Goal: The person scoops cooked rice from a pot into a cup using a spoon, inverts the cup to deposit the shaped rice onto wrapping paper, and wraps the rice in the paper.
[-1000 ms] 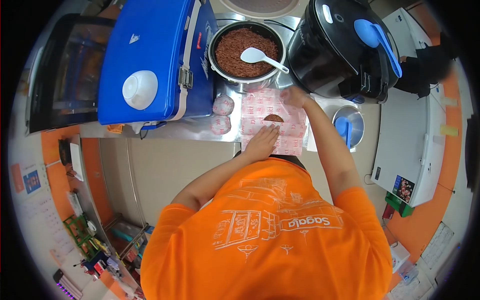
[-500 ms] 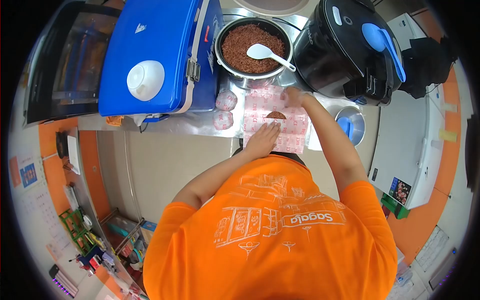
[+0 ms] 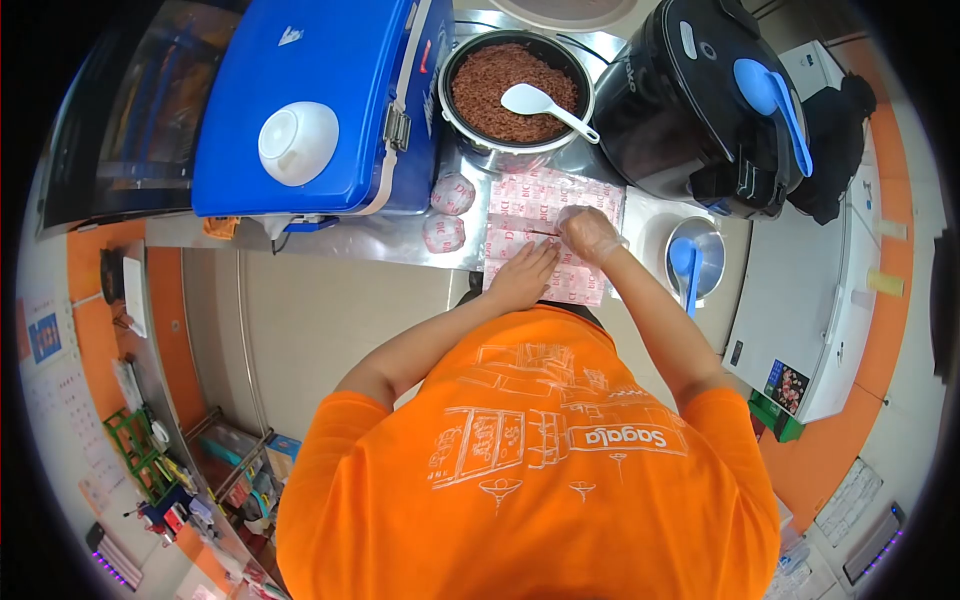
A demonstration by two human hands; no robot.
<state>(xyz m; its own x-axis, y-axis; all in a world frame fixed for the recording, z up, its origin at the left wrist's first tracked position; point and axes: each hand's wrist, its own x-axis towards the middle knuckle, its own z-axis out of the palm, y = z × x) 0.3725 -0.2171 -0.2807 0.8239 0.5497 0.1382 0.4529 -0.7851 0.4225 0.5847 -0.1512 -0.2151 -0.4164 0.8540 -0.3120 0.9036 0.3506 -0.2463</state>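
A sheet of pink-and-white printed wrapping paper (image 3: pixel 515 200) lies on the metal table, its far part folded toward me. My left hand (image 3: pixel 523 275) rests flat on the near half, fingers stretched out. In a clear plastic glove, my right hand (image 3: pixel 592 238) is closed on the folded paper just right of my left fingertips. The brown filling is covered, apart from a thin dark line at the fold. Two round wrapped packets, a far one (image 3: pixel 453 194) and a near one (image 3: pixel 443 234), sit left of the sheet.
Behind the paper stands a pot of reddish-brown rice (image 3: pixel 510 85) with a white rice paddle (image 3: pixel 540 105) on it. A blue cooler box (image 3: pixel 330 60) with a white bowl (image 3: pixel 298 143) is left; a black rice cooker (image 3: pixel 690 110) and a metal bowl (image 3: pixel 710 258) with a blue paddle are right.
My right hand has come toward me from the far edge of the paper, folding it over the brown mound. My left hand stays on the near half.
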